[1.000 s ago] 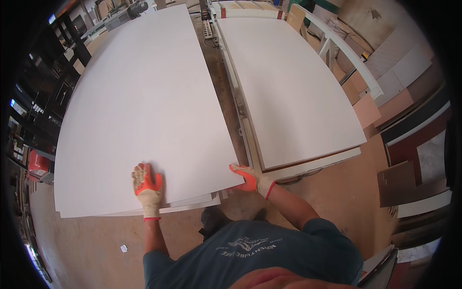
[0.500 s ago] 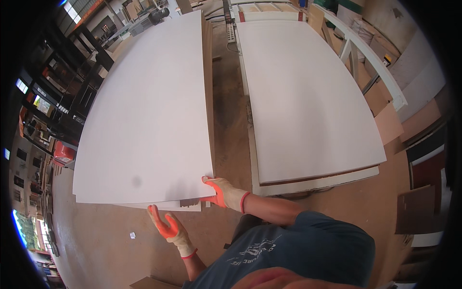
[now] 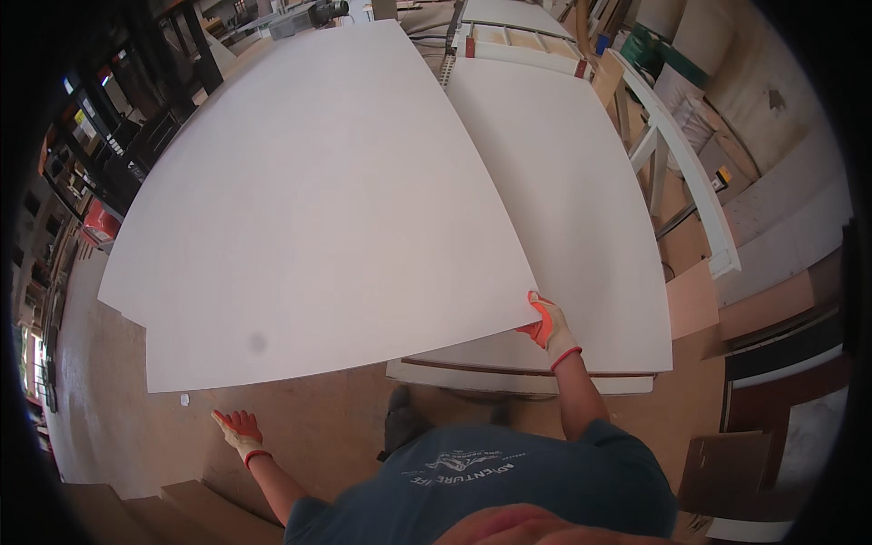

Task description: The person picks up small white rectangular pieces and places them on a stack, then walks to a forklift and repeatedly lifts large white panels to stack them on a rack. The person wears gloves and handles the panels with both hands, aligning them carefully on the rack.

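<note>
Across the middle lies the big white sheet [image 3: 318, 209], the largest thing, flat and smooth with a thin edge. Its near right corner sits over the other white board [image 3: 590, 227] and hides that board's left part. On the left, a pale edge sticks out past the big sheet; I cannot tell if it belongs to another sheet below. A round grey smudge shows near the front, but I cannot tell if it is on the sheet or on the camera.

The other white board lies on a bench [image 3: 609, 385], and its dark brown layer shows along the front. Below, the person wears a soft dark blue-green shirt [image 3: 545, 472] with pale letters and a small picture printed on the chest.

To the right is a long white beam [image 3: 704, 195] that looks bent. To the left, a black machine [image 3: 127, 136] is dark and partly cut off.

Both hands wear cream gloves with orange palms and red cuffs. The right hand [image 3: 549, 329] pinches the sheet's near right corner, thumb on top; the fingers below are partly hidden. The left hand [image 3: 240, 431] is empty, its fingers loose and stretched out, over the brown floor [image 3: 304, 413], near the sheet's front edge but apart from it.

One dark shoe [image 3: 404, 425] shows below the sheet. Smallest is a white scrap [image 3: 184, 400], too tiny to make out.
</note>
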### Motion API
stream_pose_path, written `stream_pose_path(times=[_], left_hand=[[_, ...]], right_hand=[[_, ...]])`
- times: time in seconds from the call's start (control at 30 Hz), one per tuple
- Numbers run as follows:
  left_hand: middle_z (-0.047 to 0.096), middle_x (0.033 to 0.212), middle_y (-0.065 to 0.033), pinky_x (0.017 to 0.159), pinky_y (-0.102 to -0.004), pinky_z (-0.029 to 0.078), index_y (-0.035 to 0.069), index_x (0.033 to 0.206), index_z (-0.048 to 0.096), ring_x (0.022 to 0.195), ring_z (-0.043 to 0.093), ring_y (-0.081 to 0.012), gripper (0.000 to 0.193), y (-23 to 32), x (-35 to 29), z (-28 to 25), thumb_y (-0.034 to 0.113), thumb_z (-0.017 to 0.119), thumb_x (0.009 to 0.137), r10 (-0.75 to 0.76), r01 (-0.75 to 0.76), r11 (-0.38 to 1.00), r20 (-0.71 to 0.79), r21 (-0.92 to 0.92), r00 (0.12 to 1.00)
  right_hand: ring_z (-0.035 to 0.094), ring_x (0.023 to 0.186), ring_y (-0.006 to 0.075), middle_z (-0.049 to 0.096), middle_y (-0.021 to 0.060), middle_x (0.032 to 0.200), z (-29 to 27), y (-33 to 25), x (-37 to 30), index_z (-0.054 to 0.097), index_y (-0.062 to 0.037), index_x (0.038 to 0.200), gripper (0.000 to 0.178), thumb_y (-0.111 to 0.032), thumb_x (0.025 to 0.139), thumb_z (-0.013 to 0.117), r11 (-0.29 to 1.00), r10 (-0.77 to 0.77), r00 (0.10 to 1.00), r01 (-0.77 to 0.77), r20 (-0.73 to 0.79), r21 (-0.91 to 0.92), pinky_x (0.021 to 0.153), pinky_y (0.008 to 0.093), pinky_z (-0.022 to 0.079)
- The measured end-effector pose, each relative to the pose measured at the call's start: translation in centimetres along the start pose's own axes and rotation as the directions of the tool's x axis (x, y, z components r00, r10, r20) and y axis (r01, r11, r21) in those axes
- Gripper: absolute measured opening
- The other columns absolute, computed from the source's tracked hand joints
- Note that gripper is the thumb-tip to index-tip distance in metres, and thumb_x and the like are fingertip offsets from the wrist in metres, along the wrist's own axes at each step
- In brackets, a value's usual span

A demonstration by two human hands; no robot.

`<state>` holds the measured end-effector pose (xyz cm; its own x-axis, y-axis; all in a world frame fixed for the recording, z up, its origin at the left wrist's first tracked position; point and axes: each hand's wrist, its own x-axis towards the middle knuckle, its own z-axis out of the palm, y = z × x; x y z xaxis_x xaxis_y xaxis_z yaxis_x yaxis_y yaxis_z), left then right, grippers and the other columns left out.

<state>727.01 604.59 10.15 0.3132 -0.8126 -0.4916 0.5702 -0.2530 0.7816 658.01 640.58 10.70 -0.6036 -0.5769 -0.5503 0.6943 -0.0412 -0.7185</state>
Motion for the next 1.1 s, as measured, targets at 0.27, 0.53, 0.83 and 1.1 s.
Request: stream_pose_path(times=[0.27,0.53,0.83,1.1], left_hand=[[0.049,0.156,-0.0115,0.103,-0.0464,0.053,0.006,0.151,0.048,0.13,0.058,-0.0302,0.066,-7.1,-11.8,1.3,0.053,0.05,0.104,0.193,-0.126,0.873,-0.097,0.472,0.977],[0.056,0.139,-0.0062,0.093,-0.0381,0.052,0.005,0.142,0.05,0.113,0.062,-0.0213,0.048,-19.1,-20.0,-3.0,0.04,0.043,0.11,0.187,-0.15,0.951,-0.116,0.27,0.976],[0.065,0.106,-0.004,0.086,-0.0374,0.05,0.0,0.121,0.064,0.093,0.058,-0.0175,0.055,-19.6,-18.0,-2.4,0.05,0.07,0.099,0.194,-0.219,0.974,-0.282,-0.06,0.94],[0.058,0.147,0.0013,0.113,-0.0512,0.045,0.022,0.152,0.05,0.134,0.055,-0.0241,0.056,-6.1,-13.4,-6.7,0.046,0.066,0.103,-0.153,0.193,0.879,0.126,-0.435,0.98]], right_hand=[[0.058,0.131,0.0264,0.063,0.0033,0.139,-15.6,-5.0,-3.5,0.058,-0.0117,0.139,0.045,-0.043,0.106,0.057,0.725,-0.203,0.958,0.286,-0.203,0.626,0.11,0.0474,0.05],[0.055,0.133,0.0288,0.061,0.0009,0.144,-9.2,4.5,-6.5,0.057,-0.0195,0.143,0.059,-0.061,0.104,0.039,0.841,0.001,0.983,-0.1,0.183,0.532,0.113,0.051,0.044],[0.06,0.127,0.0265,0.066,-0.0022,0.136,-11.0,12.2,-2.7,0.065,-0.0206,0.13,0.05,-0.056,0.098,0.048,0.909,0.172,0.985,-0.162,0.008,0.385,0.106,0.0475,0.05],[0.067,0.117,0.0256,0.07,0.0003,0.129,-11.0,21.8,-1.6,0.066,-0.0211,0.127,0.043,-0.051,0.097,0.057,0.868,0.412,0.909,-0.368,-0.07,0.333,0.095,0.0459,0.057]])
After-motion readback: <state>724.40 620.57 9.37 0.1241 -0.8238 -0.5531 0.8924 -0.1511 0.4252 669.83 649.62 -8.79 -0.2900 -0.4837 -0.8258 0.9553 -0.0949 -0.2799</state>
